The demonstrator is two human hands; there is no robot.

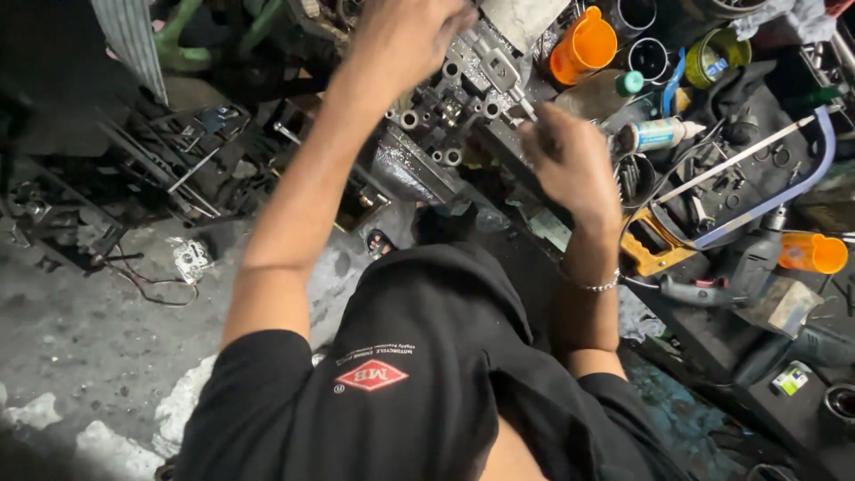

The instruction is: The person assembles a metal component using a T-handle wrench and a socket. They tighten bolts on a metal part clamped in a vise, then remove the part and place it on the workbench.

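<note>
From my remote seat I saw both arms stretched forward over a greasy metal engine block (450, 116) that sat at the top middle of the view, among dark parts on a cluttered workshop surface (757, 356). The left hand (405, 36) lay on the far upper side of the block, blurred, its fingers curled down together against the metal; whether it gripped anything I could not tell. The right hand (570, 160), with a thin bracelet (597, 285) at the wrist, was closed loosely at the block's right edge, beside a pale machined cover (494, 67), and I could not tell if it held a tool. Just to the right lay a hacksaw (739, 191) with a blue frame and orange handle, an orange funnel (583, 44), a small tube with a green cap (659, 134) and a second orange funnel (815, 252). Loose dark metal parts (178, 169) lay to the left on the grey floor (80, 338).
</note>
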